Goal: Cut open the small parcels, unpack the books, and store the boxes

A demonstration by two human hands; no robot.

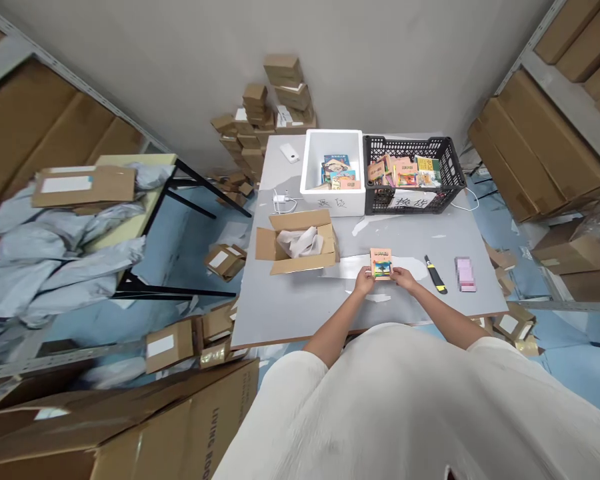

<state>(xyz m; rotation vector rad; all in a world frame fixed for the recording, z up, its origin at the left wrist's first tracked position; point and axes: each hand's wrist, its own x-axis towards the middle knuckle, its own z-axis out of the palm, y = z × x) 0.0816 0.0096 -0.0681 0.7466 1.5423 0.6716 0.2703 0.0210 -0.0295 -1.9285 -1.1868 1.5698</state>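
Note:
Both my hands hold a small orange book (381, 262) with a colourful picture on its cover, above the grey table (300, 307). My left hand (364, 281) grips the lower left edge, and my right hand (403, 277) has the lower right edge. Left of them stands an open cardboard box (297, 267) with crumpled white packing inside. A black and yellow utility knife (435, 275) lies to the right, and beyond it a pink printed pad or packet (465, 274).
At the table's back, a white foam box (332, 204) and a black plastic crate (405, 207) hold several books. A white device (289, 153) and a charger (280, 199) lie nearby. Cardboard boxes (285, 97) are stacked behind. Grey parcels (75, 247) cover a left table.

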